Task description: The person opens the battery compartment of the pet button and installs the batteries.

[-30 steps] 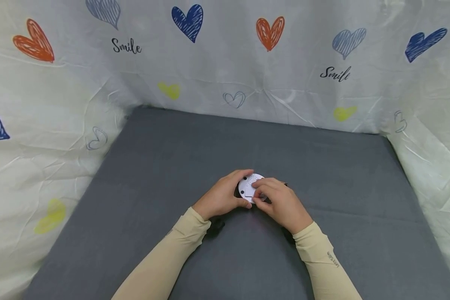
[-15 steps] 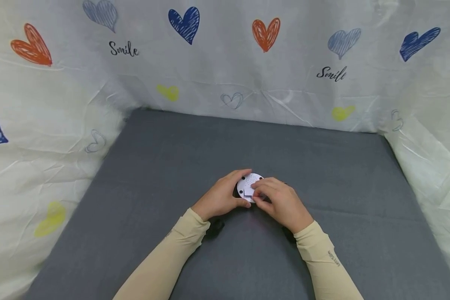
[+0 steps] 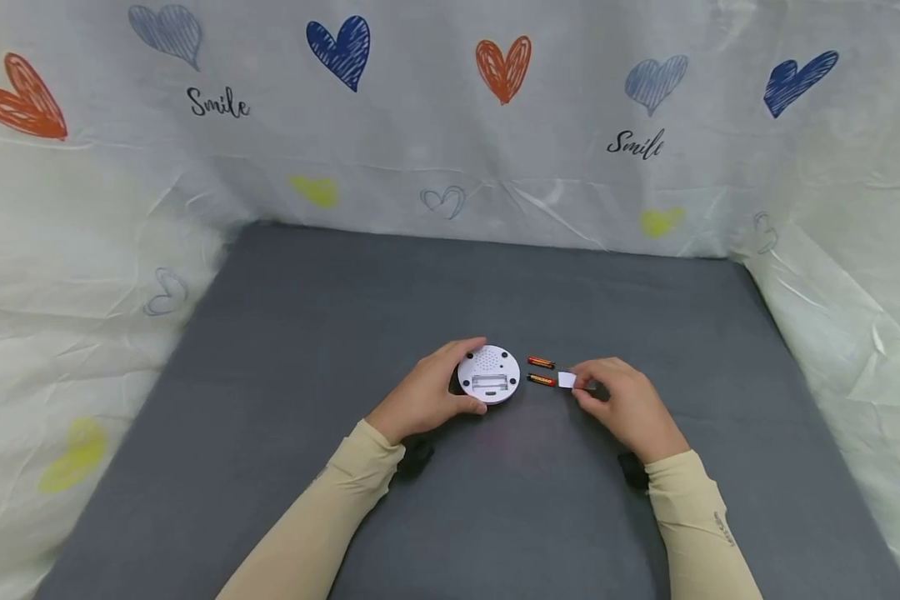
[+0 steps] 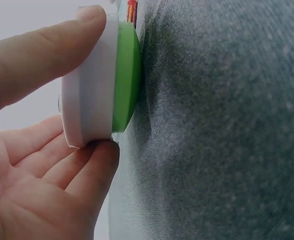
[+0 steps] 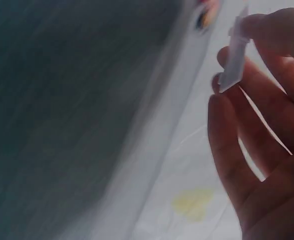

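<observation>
My left hand (image 3: 429, 393) holds a round white device (image 3: 487, 363) by its edge, thumb on the near side and fingers on the far side. Its underside faces up, with black feet, speaker holes and an uncovered battery compartment (image 3: 489, 382). In the left wrist view a green dome (image 4: 127, 75) shows beneath the white body, against the grey cloth. Two red-and-black batteries, a far one (image 3: 542, 362) and a near one (image 3: 542, 380), lie right of the device. Just beyond them my right hand (image 3: 628, 406) pinches a small white battery cover (image 3: 566, 380).
Grey cloth (image 3: 390, 292) covers the table. A white curtain (image 3: 390, 142) printed with hearts and "Smile" closes off the back and sides. Dark wrist-worn gear (image 3: 633, 470) shows below the right wrist.
The battery cover has come off the device and moved right in my right hand. The compartment and both batteries are now visible. My left hand keeps its hold; the head view has shifted slightly.
</observation>
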Tool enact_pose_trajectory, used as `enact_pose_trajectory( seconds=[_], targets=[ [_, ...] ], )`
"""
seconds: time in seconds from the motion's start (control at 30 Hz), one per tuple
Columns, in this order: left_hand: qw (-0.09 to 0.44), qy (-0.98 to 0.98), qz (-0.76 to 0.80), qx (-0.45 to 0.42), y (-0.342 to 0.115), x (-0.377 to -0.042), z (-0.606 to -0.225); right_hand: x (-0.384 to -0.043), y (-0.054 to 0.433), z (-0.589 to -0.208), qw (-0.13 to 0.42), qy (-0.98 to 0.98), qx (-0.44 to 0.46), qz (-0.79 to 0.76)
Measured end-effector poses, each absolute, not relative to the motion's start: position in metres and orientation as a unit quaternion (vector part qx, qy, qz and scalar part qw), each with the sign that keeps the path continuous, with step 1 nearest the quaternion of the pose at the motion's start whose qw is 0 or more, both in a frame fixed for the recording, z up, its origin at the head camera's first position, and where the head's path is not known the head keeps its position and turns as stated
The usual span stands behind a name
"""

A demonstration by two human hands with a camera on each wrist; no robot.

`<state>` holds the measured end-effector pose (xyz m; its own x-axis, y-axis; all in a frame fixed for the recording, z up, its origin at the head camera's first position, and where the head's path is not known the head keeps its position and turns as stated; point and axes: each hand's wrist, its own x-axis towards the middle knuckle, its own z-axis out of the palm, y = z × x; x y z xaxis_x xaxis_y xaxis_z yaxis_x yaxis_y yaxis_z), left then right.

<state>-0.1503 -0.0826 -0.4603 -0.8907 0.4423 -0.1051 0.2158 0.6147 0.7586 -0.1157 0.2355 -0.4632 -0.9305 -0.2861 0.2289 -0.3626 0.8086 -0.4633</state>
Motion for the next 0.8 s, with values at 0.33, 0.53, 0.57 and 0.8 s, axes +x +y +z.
enact_pose_trajectory(
  seconds=[0.33,0.53,0.57,0.8],
  targets=[
    [0.136,0.89,0.397,0.177,-0.092,-0.152,-0.46,-0.121,0.252,-0.465,0.026,-0.962,0.134,0.236],
    [0.137,0.891,0.392,0.182,-0.091,-0.153,-0.456,-0.135,0.232,-0.452,0.027,-0.965,0.129,0.227],
    [0.136,0.892,0.392,0.181,-0.091,-0.153,-0.456,-0.139,0.226,-0.449,0.03,-0.965,0.133,0.223],
    [0.142,0.892,0.385,0.187,-0.082,-0.15,-0.457,-0.161,0.192,-0.446,0.027,-0.971,0.143,0.19]
  ],
)
